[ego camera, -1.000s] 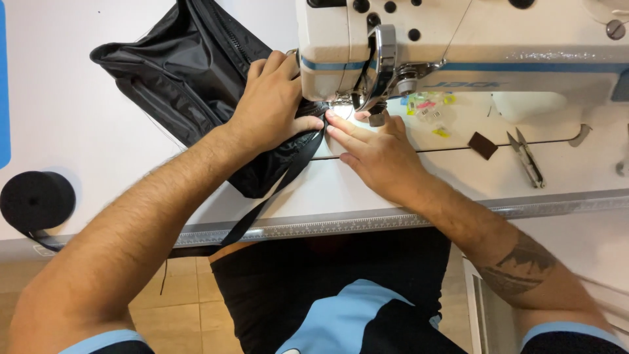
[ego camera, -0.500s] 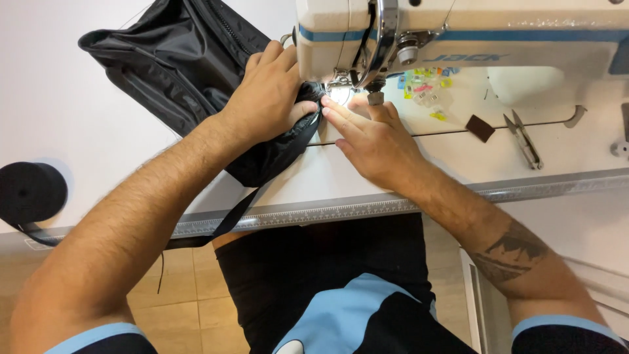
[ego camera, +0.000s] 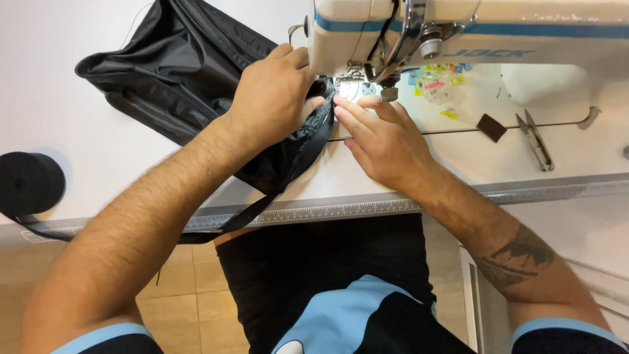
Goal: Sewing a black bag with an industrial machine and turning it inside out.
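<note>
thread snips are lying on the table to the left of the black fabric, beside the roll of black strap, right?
Not quite. The thread snips lie on the table to the right of the black fabric, past the right hand, far from the roll of black strap. The head view shows it.

The person wears a black short-sleeved top with light blue sleeve cuffs and a light blue panel on dark shorts at the frame's bottom. Both forearms are bare; the right forearm (ego camera: 517, 262) bears a dark tattoo.
</note>
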